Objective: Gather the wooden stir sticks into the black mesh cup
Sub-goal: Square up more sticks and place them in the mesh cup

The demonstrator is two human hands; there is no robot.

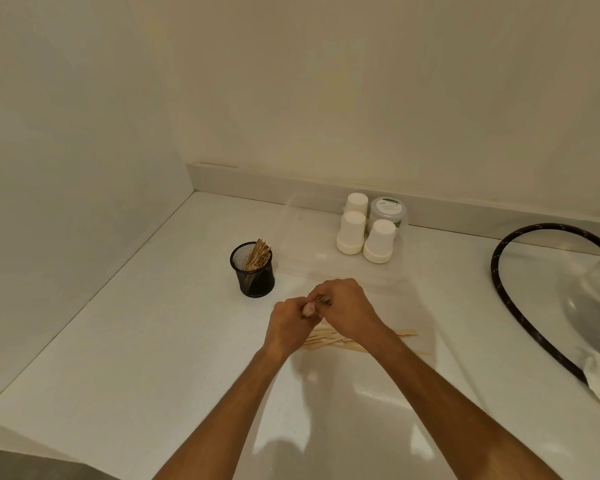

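Now both hands meet above loose stir sticks point(329, 339): left hand point(288, 327), right hand point(347, 306) curled closed, grip contents unclear.

Black mesh cup point(253, 273); pale tan wooden stir sticks point(329, 339); 3 white paper cups point(352, 232); white table point(136, 341); black speckled hose point(520, 306).

One black mesh cup point(253, 270) holds a bunch of wooden stir sticks point(257, 255), too many to count. More loose sticks point(329, 339) lie right of it. Three stacks of white paper cups point(351, 233), one lidded jar point(387, 210), one black hose point(520, 306).
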